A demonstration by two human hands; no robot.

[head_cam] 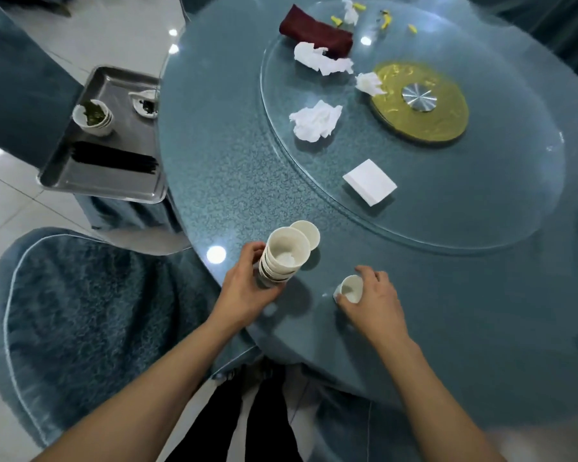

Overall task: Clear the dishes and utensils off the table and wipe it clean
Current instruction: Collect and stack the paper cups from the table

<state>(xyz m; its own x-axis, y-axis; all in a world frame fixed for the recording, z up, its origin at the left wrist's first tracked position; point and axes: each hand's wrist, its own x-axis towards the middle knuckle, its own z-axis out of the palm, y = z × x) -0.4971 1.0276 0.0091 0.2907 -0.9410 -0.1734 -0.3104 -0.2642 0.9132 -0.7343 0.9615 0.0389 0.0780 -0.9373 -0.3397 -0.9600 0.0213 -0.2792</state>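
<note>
Here the left hand (247,288) curls round a stack of white cups (282,258) at the counter (214,181) edge, while the right hand (371,298) grips a single small cup (350,288) just beside it. One more cup (309,233) stands touching the stack. Clearing looks partly done: the metal tray (114,181) already holds bowls and black chopsticks (114,160). Crumpled tissues (316,120), a red cloth (316,31) and scraps remain on the glass turntable (447,208); wiping seems not yet begun.

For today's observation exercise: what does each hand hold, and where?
Left hand grips the stack of cups by its side; right hand holds a single cup around its wall.
</note>
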